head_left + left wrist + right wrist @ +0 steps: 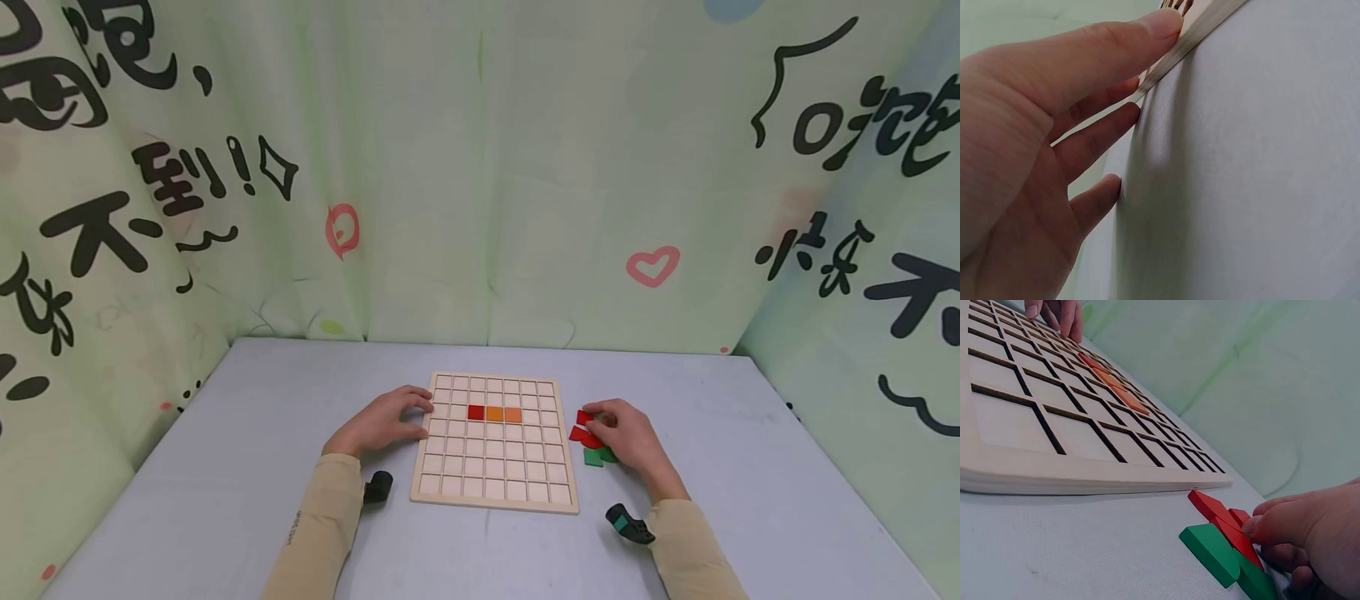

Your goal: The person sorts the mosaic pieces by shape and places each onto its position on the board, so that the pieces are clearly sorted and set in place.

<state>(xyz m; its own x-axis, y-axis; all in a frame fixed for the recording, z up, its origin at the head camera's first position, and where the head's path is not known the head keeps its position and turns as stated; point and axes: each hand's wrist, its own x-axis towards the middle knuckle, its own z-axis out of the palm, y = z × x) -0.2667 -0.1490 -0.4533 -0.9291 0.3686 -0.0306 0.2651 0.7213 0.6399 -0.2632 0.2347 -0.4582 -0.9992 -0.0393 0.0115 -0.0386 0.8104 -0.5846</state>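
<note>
So there's a pale wooden grid board (495, 442) with rows of square recesses sitting flat on the light grey worktop (247, 467), roughly in the middle. Three flat square tiles sit in one row of it: a red one (476, 412), then two orange ones (503, 413) right next to it, all touching in a line.

The left hand (382, 421) rests at the board's left edge, fingers pretty much straight and relaxed. In the left wrist view the fingertips (1163, 25) press against the thin wooden rim, not wrapped around anything.

The right hand (626, 433) is just off the board's right side, on top of a little pile of loose flat pieces. Its fingers are curled down onto the red pieces (1222, 519), and it looks like it's pinching one of them, thumb tip right on the red edge. A couple of green pieces (1210, 550) lie touching the red ones, on the side closer to the person and partly under the hand.

Beige sleeves on both arms, and there's a small black camera unit by each wrist. Behind it all is a pale green curtain (480, 167) with black writing and a pink heart.
</note>
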